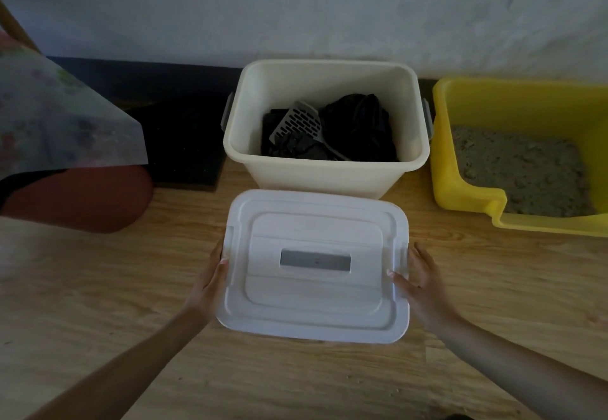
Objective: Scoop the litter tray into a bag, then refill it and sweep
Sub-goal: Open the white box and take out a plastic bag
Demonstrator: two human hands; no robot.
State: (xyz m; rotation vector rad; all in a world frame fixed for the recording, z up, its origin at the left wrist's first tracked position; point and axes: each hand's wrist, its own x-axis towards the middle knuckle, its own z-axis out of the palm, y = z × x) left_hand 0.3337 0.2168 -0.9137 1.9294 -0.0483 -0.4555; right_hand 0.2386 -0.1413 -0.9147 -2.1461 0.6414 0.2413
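Observation:
A white lid (314,265) with a grey handle is held flat above the wooden floor, just in front of an open cream storage bin (325,169). My left hand (209,283) grips the lid's left edge, thumb on top. My right hand (419,283) grips its right edge the same way. Inside the bin lie a grey slotted litter scoop (297,121) and black plastic bags (360,128). A yellow litter tray (460,163) holding grey litter (523,172) stands to the right of the bin.
A black mat (184,136) lies on the floor left of the bin, against the white wall. At the far left, a floral cloth (62,123) hangs over a reddish-brown rounded object (85,199). Wooden floor (312,380) stretches across the foreground.

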